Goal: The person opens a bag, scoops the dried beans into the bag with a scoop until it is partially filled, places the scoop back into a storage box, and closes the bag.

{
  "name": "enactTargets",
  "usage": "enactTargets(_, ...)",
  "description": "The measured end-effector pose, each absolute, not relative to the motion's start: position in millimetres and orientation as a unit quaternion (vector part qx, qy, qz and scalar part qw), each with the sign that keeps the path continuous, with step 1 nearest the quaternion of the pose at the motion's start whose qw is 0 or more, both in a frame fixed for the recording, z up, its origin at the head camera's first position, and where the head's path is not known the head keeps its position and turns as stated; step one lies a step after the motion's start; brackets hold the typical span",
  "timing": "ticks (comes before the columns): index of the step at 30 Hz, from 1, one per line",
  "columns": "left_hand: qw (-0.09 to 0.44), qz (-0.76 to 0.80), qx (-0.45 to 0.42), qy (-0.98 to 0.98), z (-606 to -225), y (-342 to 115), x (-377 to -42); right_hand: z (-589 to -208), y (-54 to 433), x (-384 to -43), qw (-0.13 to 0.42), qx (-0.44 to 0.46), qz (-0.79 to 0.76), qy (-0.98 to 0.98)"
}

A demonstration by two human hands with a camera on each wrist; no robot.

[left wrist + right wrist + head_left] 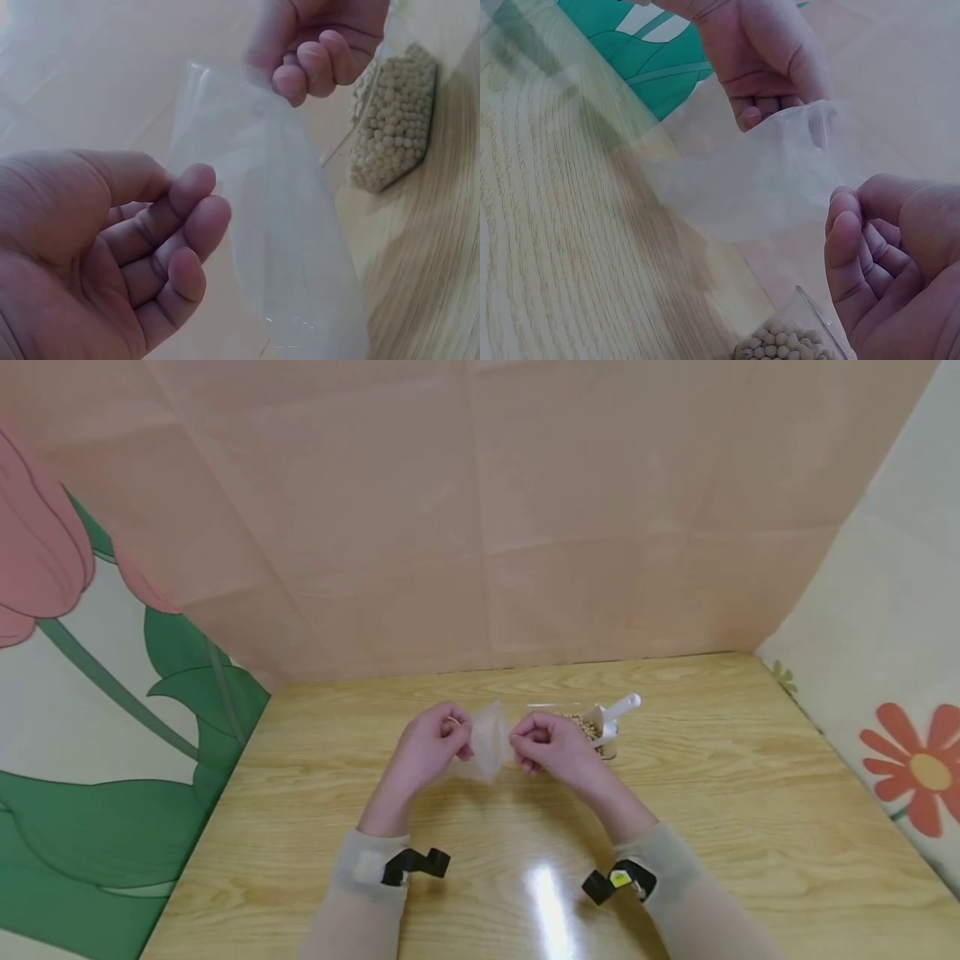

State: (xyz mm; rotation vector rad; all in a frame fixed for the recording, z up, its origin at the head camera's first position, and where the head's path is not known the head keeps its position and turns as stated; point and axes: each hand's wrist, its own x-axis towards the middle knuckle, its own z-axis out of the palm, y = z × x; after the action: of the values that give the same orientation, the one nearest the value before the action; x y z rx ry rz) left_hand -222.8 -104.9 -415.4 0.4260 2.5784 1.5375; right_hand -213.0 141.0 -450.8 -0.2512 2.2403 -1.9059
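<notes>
From the head camera, both hands meet over the middle of the wooden desk (712, 827), holding a small clear plastic bag (489, 745) between them. The left hand (429, 750) pinches the bag's edge at 9 o'clock, the right hand (551, 748) pinches it at 3 o'clock, fingers curled on both. The bag hangs in the air just above the desk. At 2 o'clock from the right hand, just behind it, stands a clear container of beans (588, 727) with a white scoop (618, 710) resting in it, handle pointing to 2 o'clock. Pink paper walls stand at 12 o'clock; a tulip-print cloth lies at 9 o'clock and a flower-print one at 3 o'clock.

From the left wrist camera, the left hand (97, 247) fills the 8 o'clock corner, fingers curled toward the palm; its grip on the bag (277, 225) cannot be seen here. The right hand (319, 45) at 12 o'clock pinches the bag's top. The beans (394, 116) sit at 2 o'clock.

From the right wrist camera, the left hand (761, 56) at 12 o'clock pinches the bag's (757, 180) upper edge, the right hand (889, 262) sits at 4 o'clock with curled fingers, and the beans (784, 345) show at 6 o'clock.
</notes>
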Motion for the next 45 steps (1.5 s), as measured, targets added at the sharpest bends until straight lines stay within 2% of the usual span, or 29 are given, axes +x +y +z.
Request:
enactTargets(8,0.034,0.514,0.116,0.849,-410,-111,-220,-451,140,-215,0.096,-0.069,-0.640,0.760)
enactTargets(16,0.038,0.534,0.122,0.836,-420,-107,-225,-451,141,-212,0.096,-0.077,-0.635,0.762)
enactTargets(21,0.038,0.532,0.116,0.838,-420,-105,-225,-440,156,-207,0.045,-0.108,-0.607,0.786)
enactTargets(25,0.040,0.528,0.116,0.840,-420,-105,-224,-428,172,-202,-0.014,-0.133,-0.530,0.837)
enactTargets(29,0.041,0.528,0.114,0.841,-421,-106,-223,-414,185,-199,-0.051,-0.146,-0.470,0.869)
enactTargets(39,0.043,0.526,0.111,0.842,-421,-107,-222,-383,222,-200,-0.095,-0.175,-0.339,0.919)
enactTargets(45,0.045,0.527,0.116,0.841,-420,-108,-223,-372,239,-203,-0.106,-0.188,-0.318,0.923)
